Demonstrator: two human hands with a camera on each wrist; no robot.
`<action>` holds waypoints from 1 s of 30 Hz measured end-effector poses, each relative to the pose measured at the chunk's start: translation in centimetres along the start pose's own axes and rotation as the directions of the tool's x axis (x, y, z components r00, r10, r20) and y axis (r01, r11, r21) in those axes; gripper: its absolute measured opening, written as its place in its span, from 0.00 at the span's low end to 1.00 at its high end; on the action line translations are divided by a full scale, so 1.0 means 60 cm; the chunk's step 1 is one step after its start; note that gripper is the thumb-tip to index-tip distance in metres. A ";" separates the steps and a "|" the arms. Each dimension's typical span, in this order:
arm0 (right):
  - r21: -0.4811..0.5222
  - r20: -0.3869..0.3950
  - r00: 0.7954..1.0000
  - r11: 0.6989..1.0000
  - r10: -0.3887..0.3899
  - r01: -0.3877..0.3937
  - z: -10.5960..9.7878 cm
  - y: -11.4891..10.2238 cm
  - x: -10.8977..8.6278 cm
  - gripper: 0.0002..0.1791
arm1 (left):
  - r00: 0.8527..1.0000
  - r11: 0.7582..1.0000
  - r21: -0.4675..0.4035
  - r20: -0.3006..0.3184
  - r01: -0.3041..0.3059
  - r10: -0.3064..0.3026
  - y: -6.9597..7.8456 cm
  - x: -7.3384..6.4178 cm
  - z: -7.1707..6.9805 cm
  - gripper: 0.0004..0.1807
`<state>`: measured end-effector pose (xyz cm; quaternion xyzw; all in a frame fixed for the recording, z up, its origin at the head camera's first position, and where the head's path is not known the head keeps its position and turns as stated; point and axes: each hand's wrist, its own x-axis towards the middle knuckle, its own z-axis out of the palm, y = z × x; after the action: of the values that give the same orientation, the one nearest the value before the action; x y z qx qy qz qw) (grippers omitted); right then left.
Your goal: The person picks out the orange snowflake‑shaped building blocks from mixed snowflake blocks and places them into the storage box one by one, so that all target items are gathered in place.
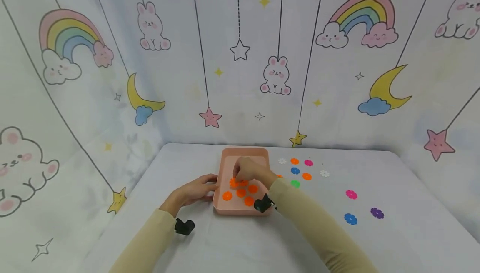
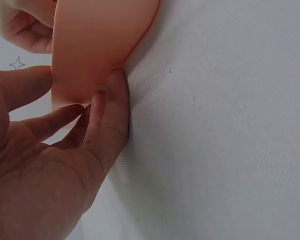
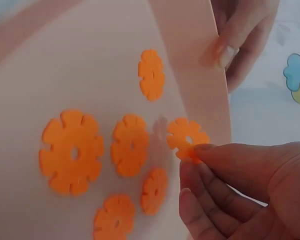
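Observation:
My right hand [image 1: 247, 169] is over the peach tray [image 1: 245, 213], pinching an orange flower-shaped disc [image 3: 182, 132] between thumb and fingertips near a side wall. The disc has a slotted edge and a central hole. Several more orange discs [image 3: 72, 152] lie spread on the tray floor. At the tray's left side, my left hand [image 1: 198, 188] holds the wall, its thumb [image 3: 229, 52] at the rim. In the left wrist view, the other fingers [image 2: 115, 107] of that hand press the outside of the tray low down, by the tablecloth.
Right of the tray, loose discs lie scattered on the white table [image 1: 292, 239]: a green one [image 1: 295, 184], pink [image 1: 351, 194], purple [image 1: 377, 213], blue [image 1: 350, 219], white [image 1: 324, 174] and orange [image 1: 306, 176]. A patterned curtain [image 1: 240, 93] hangs behind the table.

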<state>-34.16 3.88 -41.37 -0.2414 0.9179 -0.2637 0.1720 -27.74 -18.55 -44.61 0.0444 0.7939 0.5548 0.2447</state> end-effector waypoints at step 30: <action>0.035 -0.148 0.983 0.993 -0.105 0.111 -0.109 0.078 -0.149 0.07 | 1.000 1.000 0.008 0.002 -0.001 0.001 -0.007 0.006 -0.002 0.29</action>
<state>-31.36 14.77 -37.09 -0.2670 0.9077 -0.3093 0.0951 -28.05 -18.70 -45.08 0.0463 0.7961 0.5516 0.2448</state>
